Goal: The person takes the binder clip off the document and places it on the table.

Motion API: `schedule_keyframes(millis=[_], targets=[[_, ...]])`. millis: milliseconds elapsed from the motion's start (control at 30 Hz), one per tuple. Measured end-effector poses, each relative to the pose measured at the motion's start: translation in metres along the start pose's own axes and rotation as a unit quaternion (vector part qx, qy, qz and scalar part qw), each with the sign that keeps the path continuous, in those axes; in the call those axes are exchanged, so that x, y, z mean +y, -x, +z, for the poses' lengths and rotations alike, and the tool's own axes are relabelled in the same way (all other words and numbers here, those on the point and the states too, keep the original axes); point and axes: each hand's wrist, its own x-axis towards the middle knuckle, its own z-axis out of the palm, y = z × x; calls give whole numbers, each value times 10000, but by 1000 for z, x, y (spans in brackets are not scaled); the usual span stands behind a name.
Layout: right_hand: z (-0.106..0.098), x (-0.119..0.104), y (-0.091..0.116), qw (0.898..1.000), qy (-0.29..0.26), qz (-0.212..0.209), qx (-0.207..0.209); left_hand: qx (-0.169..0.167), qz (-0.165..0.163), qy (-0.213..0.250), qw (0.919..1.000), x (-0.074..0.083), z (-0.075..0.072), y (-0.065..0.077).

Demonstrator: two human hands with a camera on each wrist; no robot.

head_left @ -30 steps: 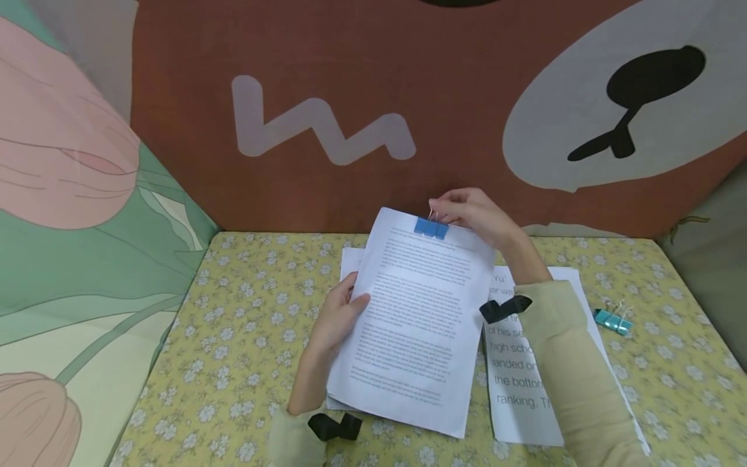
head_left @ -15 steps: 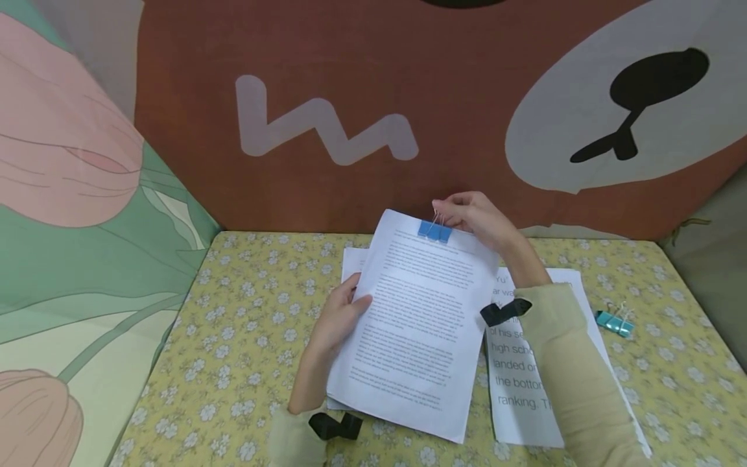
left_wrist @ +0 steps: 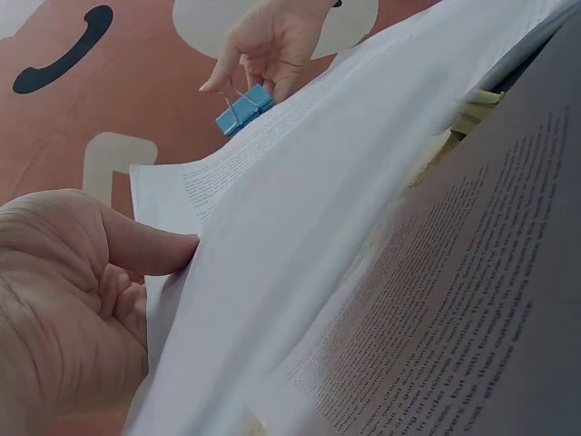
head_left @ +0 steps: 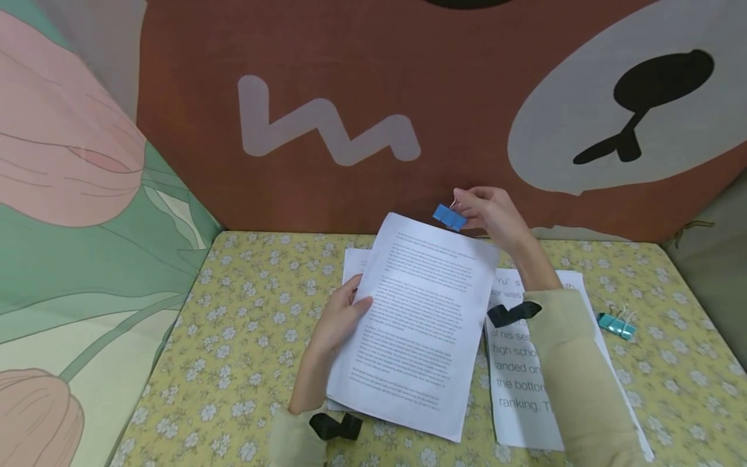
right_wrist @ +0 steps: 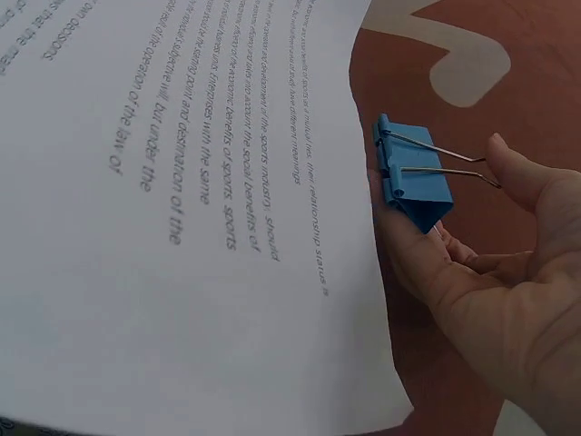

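Note:
My left hand (head_left: 340,316) grips the left edge of a stack of printed paper sheets (head_left: 417,324), thumb on top, and holds it tilted up over the table. Just beyond the top edge of the stack, my right hand (head_left: 490,214) pinches a blue binder clip (head_left: 449,217) by its wire handles. In the right wrist view the binder clip (right_wrist: 413,173) sits off the paper, right beside its edge, with the thumb against the handle ends. The left wrist view shows the thumb of my left hand (left_wrist: 73,291) pressing on the sheets (left_wrist: 272,254).
Another printed sheet in large type (head_left: 519,389) lies on the flowered tablecloth (head_left: 233,363), partly under the right sleeve. A teal binder clip (head_left: 616,325) lies farther right. More paper (head_left: 355,259) shows behind the held stack. A brown patterned backdrop (head_left: 327,194) rises at the table's back edge.
The blue binder clip has come off the top edge of the stack and moved up and right with my right hand. My left hand keeps its grip on the paper.

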Motion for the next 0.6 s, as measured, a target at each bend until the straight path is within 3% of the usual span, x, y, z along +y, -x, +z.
schedule_keyframes(millis=[167,300,500,600], targets=[[-4,1,6,9992,-371,86,-89,74,-25,-10,10000,0,-1,0],[-3,3,13,9975,-677,34,174,144,-26,14,9999,0,-4,1],[-3,6,21,9838,-1704,-234,515,409,-114,6,9991,2,-10,4],[0,6,23,9803,-1897,-242,498,593,-201,-7,9980,3,-17,5]])
